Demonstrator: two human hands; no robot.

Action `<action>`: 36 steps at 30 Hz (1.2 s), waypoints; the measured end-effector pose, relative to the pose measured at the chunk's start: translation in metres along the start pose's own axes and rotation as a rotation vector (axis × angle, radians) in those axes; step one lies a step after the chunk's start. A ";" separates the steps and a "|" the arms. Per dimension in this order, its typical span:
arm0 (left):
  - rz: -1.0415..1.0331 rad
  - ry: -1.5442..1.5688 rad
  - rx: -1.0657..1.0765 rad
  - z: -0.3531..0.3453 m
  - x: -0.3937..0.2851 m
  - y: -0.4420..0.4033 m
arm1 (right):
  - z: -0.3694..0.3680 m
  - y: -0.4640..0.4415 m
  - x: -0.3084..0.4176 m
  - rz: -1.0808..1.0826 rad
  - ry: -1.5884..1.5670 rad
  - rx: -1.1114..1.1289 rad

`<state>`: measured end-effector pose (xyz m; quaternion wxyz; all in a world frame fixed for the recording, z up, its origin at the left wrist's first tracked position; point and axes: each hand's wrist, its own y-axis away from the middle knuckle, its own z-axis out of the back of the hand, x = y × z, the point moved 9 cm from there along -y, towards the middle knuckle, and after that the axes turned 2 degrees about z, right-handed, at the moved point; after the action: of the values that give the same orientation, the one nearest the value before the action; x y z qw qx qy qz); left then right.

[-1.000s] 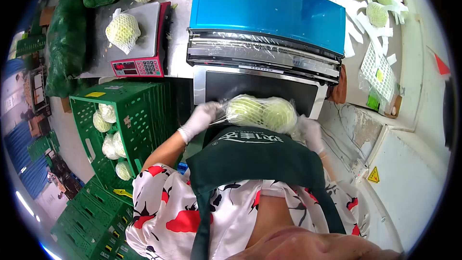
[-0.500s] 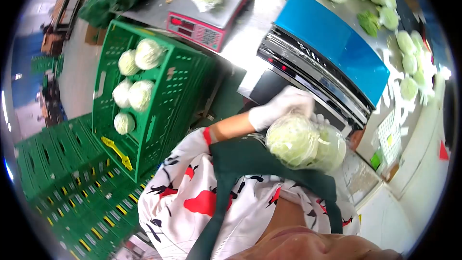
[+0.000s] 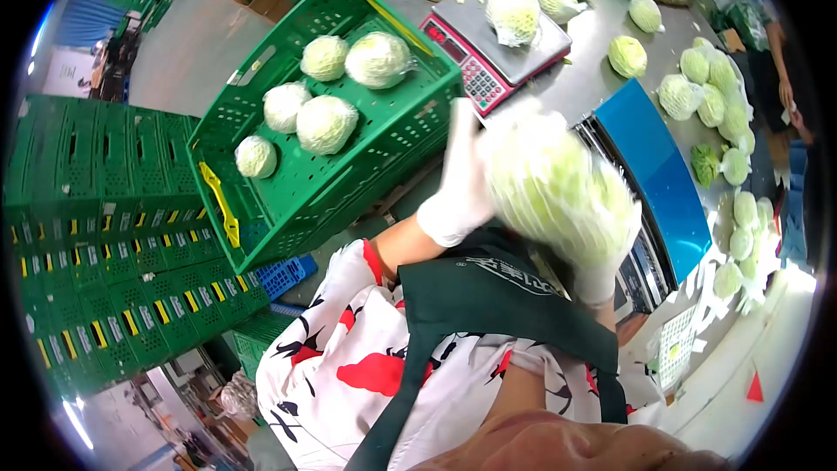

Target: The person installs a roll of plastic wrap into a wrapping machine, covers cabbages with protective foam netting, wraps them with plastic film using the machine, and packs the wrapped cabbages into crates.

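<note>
Two pale green cabbages (image 3: 562, 187) in clear film, side by side and smeared by motion, are held in front of my apron. My white-gloved left hand (image 3: 460, 176) grips their left side, fingers pointing up. My right hand (image 3: 598, 277), also gloved, supports the lower right end, its fingers mostly hidden behind the cabbages. Just left stands a green crate (image 3: 362, 170) with several wrapped cabbages (image 3: 327, 125) spread inside. Beyond my hands, a red-edged weighing scale (image 3: 484, 78) bears one wrapped cabbage (image 3: 513, 13).
A blue-topped machine (image 3: 658, 179) stands right of the cabbages. More cabbages (image 3: 711, 87) lie on the metal table at the far right, near another person's arm (image 3: 779, 61). Stacked green crates (image 3: 105, 253) fill the left. A white perforated basket (image 3: 676, 344) sits lower right.
The held cabbages have moved up and away from the machine, toward the crate and scale. My left hand has shifted to their left side. The view has turned toward the crate.
</note>
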<state>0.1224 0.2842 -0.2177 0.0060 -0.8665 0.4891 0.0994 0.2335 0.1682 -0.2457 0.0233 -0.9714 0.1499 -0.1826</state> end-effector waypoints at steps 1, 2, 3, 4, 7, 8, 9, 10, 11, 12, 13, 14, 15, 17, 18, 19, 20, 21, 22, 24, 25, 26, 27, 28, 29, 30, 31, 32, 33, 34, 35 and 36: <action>-0.209 -0.132 -0.055 -0.009 -0.032 0.019 | -0.014 -0.015 -0.016 -0.040 -0.027 0.018; -0.439 -0.284 -0.052 -0.016 -0.055 0.040 | -0.027 -0.031 -0.031 -0.081 -0.053 0.035; -0.660 -0.436 -0.040 -0.024 -0.077 0.058 | -0.029 -0.040 -0.047 -0.119 -0.051 0.075; -0.736 -0.502 -0.237 -0.004 -0.106 0.074 | -0.049 -0.051 -0.069 -0.277 0.461 0.150; -0.796 -0.553 -0.500 0.025 -0.195 0.119 | -0.121 -0.061 -0.096 0.073 1.667 0.551; -0.822 -0.582 -0.516 0.028 -0.221 0.143 | -0.116 -0.059 -0.108 0.040 1.629 0.530; -0.837 -0.772 -0.582 0.031 -0.243 0.162 | -0.100 -0.057 -0.115 0.017 1.590 0.507; -0.851 -0.959 -0.656 0.033 -0.264 0.182 | -0.079 -0.060 -0.119 -0.127 1.436 0.419; -0.833 -0.925 -0.733 0.064 -0.295 0.214 | -0.061 -0.062 -0.119 -0.253 1.261 0.339; -0.815 -0.888 -0.808 0.094 -0.325 0.246 | -0.043 -0.061 -0.111 -0.352 1.135 0.211; -0.775 -0.800 -0.909 0.120 -0.340 0.270 | -0.027 -0.057 -0.105 -0.446 0.992 0.102; -0.738 -0.703 -1.005 0.146 -0.354 0.294 | -0.010 -0.056 -0.095 -0.327 1.031 0.028; -0.681 -0.813 -0.911 0.164 -0.365 0.303 | 0.003 -0.054 -0.086 -0.326 1.061 -0.003; -0.478 -0.794 -0.941 0.219 -0.384 0.315 | 0.025 -0.049 -0.068 -0.332 1.118 -0.052; -0.337 -0.753 -1.260 0.226 -0.377 0.324 | 0.037 -0.043 -0.059 -0.335 1.049 -0.114; -0.183 -0.697 -1.577 0.220 -0.362 0.336 | 0.048 -0.037 -0.049 -0.355 0.963 -0.165; -0.194 -1.046 -1.438 0.234 -0.398 0.325 | 0.056 -0.037 -0.031 -0.254 1.013 -0.135; -0.206 -1.380 -1.267 0.237 -0.420 0.308 | 0.062 -0.038 -0.010 -0.153 1.061 -0.101; -0.265 -1.915 -1.767 0.160 -0.403 0.283 | 0.073 -0.034 0.015 -0.202 1.163 -0.220; -0.702 -2.063 -1.379 0.098 -0.380 0.202 | 0.087 -0.032 0.083 -0.147 1.071 -0.446; -0.908 -1.875 -1.124 0.064 -0.349 0.153 | 0.094 -0.039 0.131 0.047 1.254 -0.404; -0.860 -1.855 -0.973 0.031 -0.309 0.096 | 0.099 -0.040 0.176 0.323 1.428 -0.218; -0.811 -1.829 -0.827 0.005 -0.268 0.042 | 0.135 -0.040 0.212 0.226 1.008 -0.447; -0.773 -2.068 -0.607 -0.014 -0.221 -0.011 | 0.178 -0.039 0.251 0.241 0.962 -0.644; -0.690 -1.949 -0.386 -0.024 -0.171 -0.060 | 0.210 -0.043 0.291 0.268 1.025 -0.825; -0.446 -1.699 -0.320 -0.021 -0.125 -0.110 | 0.254 -0.047 0.327 0.270 1.038 -0.973; -0.329 -1.611 -0.206 -0.013 -0.084 -0.153 | 0.297 -0.055 0.357 0.236 1.038 -1.043; -0.155 -1.526 -0.092 -0.015 -0.035 -0.193 | 0.332 -0.065 0.382 0.204 1.015 -1.147; -0.031 -1.398 -0.004 -0.005 0.003 -0.231 | 0.360 -0.081 0.403 0.123 1.083 -1.150; 0.063 -1.356 0.039 0.011 0.036 -0.269 | 0.388 -0.097 0.422 0.038 1.146 -1.149; 0.129 -1.414 0.043 0.022 0.063 -0.304 | 0.408 -0.112 0.435 -0.046 1.207 -1.144; 0.222 -1.350 0.053 0.043 0.088 -0.341 | 0.417 -0.128 0.441 -0.016 1.170 -1.148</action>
<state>0.4486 0.3921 -0.3048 0.3208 -0.5591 0.4664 0.6058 0.8119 0.1538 -0.4682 -0.5608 -0.5808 0.2011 -0.5547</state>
